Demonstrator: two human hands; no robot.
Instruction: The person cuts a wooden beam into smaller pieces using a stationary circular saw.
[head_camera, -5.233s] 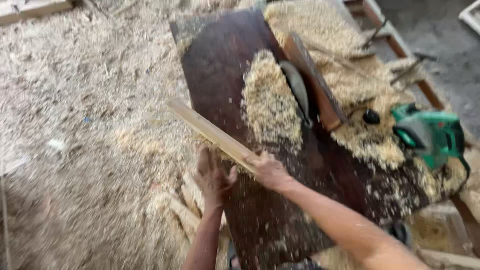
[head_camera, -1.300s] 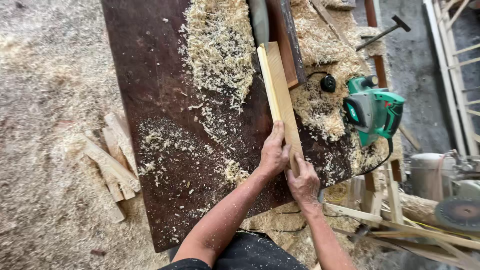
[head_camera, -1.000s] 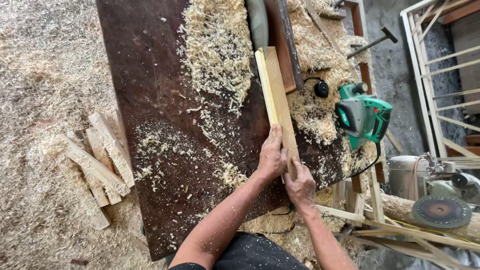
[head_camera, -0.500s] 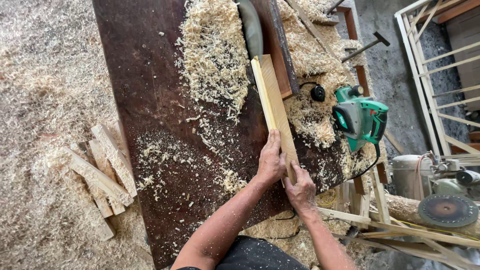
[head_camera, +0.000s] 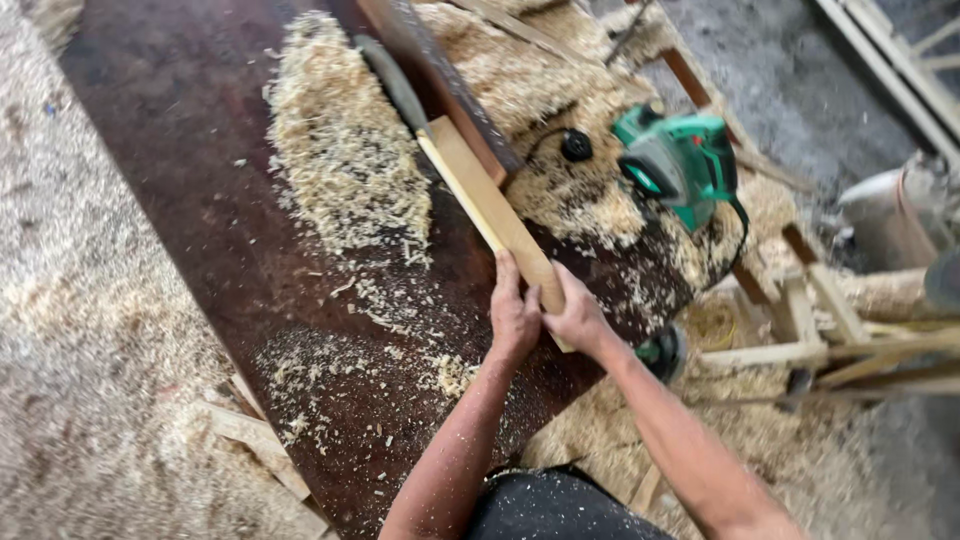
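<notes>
A pale wooden strip (head_camera: 480, 195) lies on a dark brown table top (head_camera: 190, 170), running along a dark wooden fence (head_camera: 440, 80). Its far end touches the grey blade guard (head_camera: 395, 85) set in the table. My left hand (head_camera: 515, 315) presses on the strip's near end from the left, fingers pointing away from me. My right hand (head_camera: 575, 315) grips the same end from the right side. Both hands sit side by side, touching the wood.
A heap of wood shavings (head_camera: 340, 150) lies left of the blade. A green electric planer (head_camera: 680, 165) rests on shavings at the table's right edge. Offcut sticks (head_camera: 260, 445) lie on the sawdust floor at left. Wooden frame pieces (head_camera: 800, 350) stand at right.
Earlier the strip was held up at an angle above the table. It now lies along the fence, and both hands have slid it further towards the blade. The view has tilted.
</notes>
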